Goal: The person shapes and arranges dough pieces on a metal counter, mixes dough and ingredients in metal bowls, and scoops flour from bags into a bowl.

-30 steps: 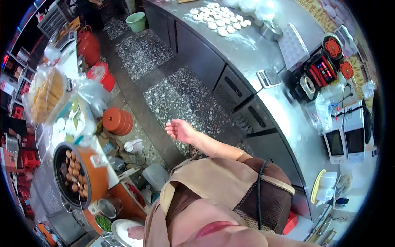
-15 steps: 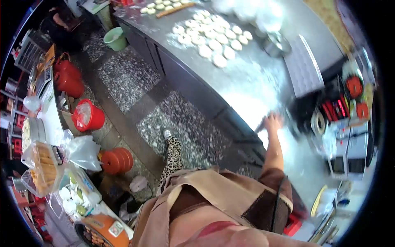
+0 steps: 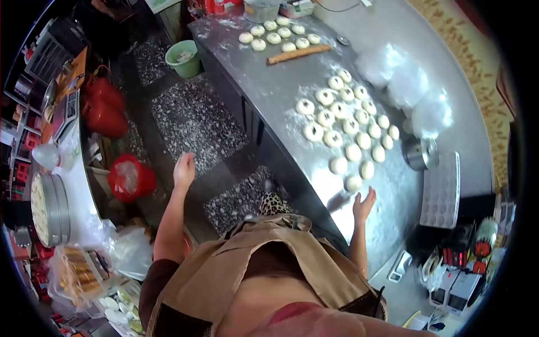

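My right hand (image 3: 364,203) hovers at the front edge of the steel worktable (image 3: 387,210), fingers apart and nothing in them. Just beyond its fingertips lies the nearest of several round, pale filled buns (image 3: 353,183), many with a dark spot on top. They spread in a loose group over the floured metal. My left hand (image 3: 184,170) hangs over the aisle floor, away from any surface; its fingers look loosely extended and it holds nothing that I can see. A wooden rolling pin (image 3: 298,54) rests farther up the table, beside a second group of buns (image 3: 273,38).
A metal pot (image 3: 421,154), clear plastic bags (image 3: 407,84) and a white moulded tray (image 3: 441,191) line the table's wall side. Leftward stand a green bucket (image 3: 183,59), a red bucket (image 3: 132,178) and a counter with a round steamer (image 3: 53,209). Patterned floor runs between.
The view has swung along the table, bringing the far buns and rolling pin fully into sight. My right hand has lifted off the tabletop, and my left hand has come into view.
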{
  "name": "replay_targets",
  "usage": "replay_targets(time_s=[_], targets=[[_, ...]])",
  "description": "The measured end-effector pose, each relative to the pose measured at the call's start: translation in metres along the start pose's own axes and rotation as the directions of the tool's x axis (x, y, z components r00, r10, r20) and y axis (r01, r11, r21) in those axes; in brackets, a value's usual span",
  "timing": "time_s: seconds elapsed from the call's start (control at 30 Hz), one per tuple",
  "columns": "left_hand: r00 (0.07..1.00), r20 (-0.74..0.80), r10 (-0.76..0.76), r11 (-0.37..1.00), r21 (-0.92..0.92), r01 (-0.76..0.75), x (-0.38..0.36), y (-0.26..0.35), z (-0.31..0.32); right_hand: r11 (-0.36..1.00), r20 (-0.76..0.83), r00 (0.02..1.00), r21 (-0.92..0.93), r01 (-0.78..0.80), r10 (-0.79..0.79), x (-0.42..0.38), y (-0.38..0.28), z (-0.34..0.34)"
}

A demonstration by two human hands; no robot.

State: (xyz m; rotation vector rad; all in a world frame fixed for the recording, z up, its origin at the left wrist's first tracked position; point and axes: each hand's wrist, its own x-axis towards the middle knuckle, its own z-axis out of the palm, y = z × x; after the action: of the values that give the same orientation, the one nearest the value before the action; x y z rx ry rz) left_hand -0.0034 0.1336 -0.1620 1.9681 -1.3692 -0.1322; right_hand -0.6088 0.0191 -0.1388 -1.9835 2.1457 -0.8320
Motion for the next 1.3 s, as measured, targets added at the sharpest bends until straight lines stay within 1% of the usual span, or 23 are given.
replay_targets(time_s=[0.07, 0.13, 0.2, 0.3, 0.37, 0.43, 0.47, 0.5, 0.53, 0.57, 0.67, 0.73, 0.77, 0.83, 0.87, 0.9, 0.97, 1.03, 1.13, 1.17, 1.2, 1.23, 1.3], targets=[[0.999, -0.017, 0.038, 0.996, -0.081, -0.039, 0.094, 0.035, 0.009, 0.987, -0.011, 0.988, 0.025, 0.156, -0.156, 0.056, -0.077, 0.044], [0.999, 0.007, 0.039, 0.99, -0.134, -0.037, 0.138, 0.055, 0.018, 0.941, 0.037, 0.965, 0.232, 0.245, -0.26, 0.109, -0.146, 0.094], [0.978, 0.006, 0.208, 0.974, -0.095, -0.206, 0.177, 0.062, 0.029, 0.884, 0.051, 0.937, 0.352, 0.308, -0.347, 0.161, -0.219, 0.143], [0.951, 0.279, 0.132, 0.986, 0.063, -0.155, 0.193, 0.055, 0.021, 0.843, 0.214, 0.911, 0.495, 0.21, -0.352, 0.233, -0.308, 0.216], [0.973, 0.219, 0.081, 0.988, 0.109, -0.106, 0.192, 0.028, 0.016, 0.81, 0.256, 0.891, 0.558, 0.181, -0.376, 0.281, -0.366, 0.252], [0.951, 0.198, -0.239, 0.97, 0.103, 0.222, 0.189, 0.006, 0.0, 0.848, 0.303, 0.875, 0.493, 0.195, -0.378, 0.322, -0.412, 0.29], [0.942, 0.223, -0.25, 0.967, 0.109, 0.23, 0.185, -0.01, -0.009, 0.885, 0.339, 0.866, 0.415, 0.212, -0.366, 0.339, -0.43, 0.312], [0.925, 0.176, -0.338, 0.941, 0.063, 0.332, 0.184, -0.027, -0.017, 0.895, 0.358, 0.867, 0.403, 0.193, -0.348, 0.351, -0.445, 0.332], [0.898, 0.131, -0.421, 0.906, 0.01, 0.423, 0.19, -0.046, -0.019, 0.903, 0.315, 0.88, 0.36, 0.235, -0.355, 0.363, -0.461, 0.353], [0.895, 0.155, -0.417, 0.907, 0.011, 0.421, 0.204, -0.063, -0.017, 0.909, 0.267, 0.892, 0.312, 0.277, -0.363, 0.374, -0.474, 0.373], [0.875, 0.269, -0.403, 0.911, 0.031, 0.411, 0.256, -0.121, -0.011, 0.957, 0.155, 0.95, 0.142, 0.252, -0.272, 0.382, -0.499, 0.423], [0.939, 0.321, -0.125, 0.989, -0.04, 0.145, 0.328, -0.148, 0.011, 0.954, 0.091, 0.95, 0.029, 0.297, -0.299, 0.379, -0.505, 0.446], [0.908, 0.404, -0.11, 0.991, -0.03, 0.133, 0.368, -0.155, 0.025, 0.932, 0.045, 0.933, -0.057, 0.359, -0.357, 0.373, -0.504, 0.455], [0.891, 0.454, -0.013, 1.0, -0.01, 0.019, 0.453, -0.145, 0.059, 0.938, 0.114, 0.942, -0.114, 0.329, -0.316, 0.376, -0.513, 0.453], [0.937, 0.304, 0.174, 0.973, -0.201, -0.116, 0.488, -0.13, 0.083, 0.934, 0.165, 0.939, -0.144, 0.327, -0.303, 0.374, -0.516, 0.449], [0.933, 0.32, 0.167, 0.957, -0.282, -0.075, 0.523, -0.099, 0.098, 0.94, 0.168, 0.946, -0.159, 0.303, -0.276, 0.368, -0.515, 0.449], [0.88, 0.332, 0.338, 0.931, -0.256, -0.261, 0.569, -0.066, 0.147, 0.993, 0.118, 0.986, -0.011, 0.121, -0.119, 0.372, -0.517, 0.446], [0.852, 0.318, 0.415, 0.885, -0.356, -0.298, 0.596, -0.022, 0.193, 0.994, 0.065, 0.993, 0.056, 0.096, -0.1, 0.371, -0.519, 0.43], [0.899, 0.227, 0.375, 0.91, -0.277, -0.309, 0.607, 0.023, 0.251, 0.977, -0.133, 0.99, 0.213, -0.025, 0.054, 0.374, -0.523, 0.408], [0.899, 0.252, 0.358, 0.932, -0.158, -0.327, 0.601, 0.031, 0.264, 0.974, -0.185, 0.979, 0.223, -0.044, 0.087, 0.371, -0.522, 0.403], [0.902, 0.27, 0.337, 0.94, -0.037, -0.34, 0.598, 0.036, 0.274, 0.989, -0.2, 0.974, 0.121, -0.087, 0.11, 0.368, -0.518, 0.396], [0.904, 0.257, 0.341, 0.938, -0.029, -0.346, 0.6, 0.037, 0.281, 0.991, -0.22, 0.966, 0.021, -0.131, 0.132, 0.367, -0.513, 0.391], [0.858, 0.44, 0.265, 0.952, 0.026, -0.307, 0.596, 0.035, 0.289, 0.984, -0.274, 0.945, 0.016, -0.179, 0.177, 0.353, -0.479, 0.399]])
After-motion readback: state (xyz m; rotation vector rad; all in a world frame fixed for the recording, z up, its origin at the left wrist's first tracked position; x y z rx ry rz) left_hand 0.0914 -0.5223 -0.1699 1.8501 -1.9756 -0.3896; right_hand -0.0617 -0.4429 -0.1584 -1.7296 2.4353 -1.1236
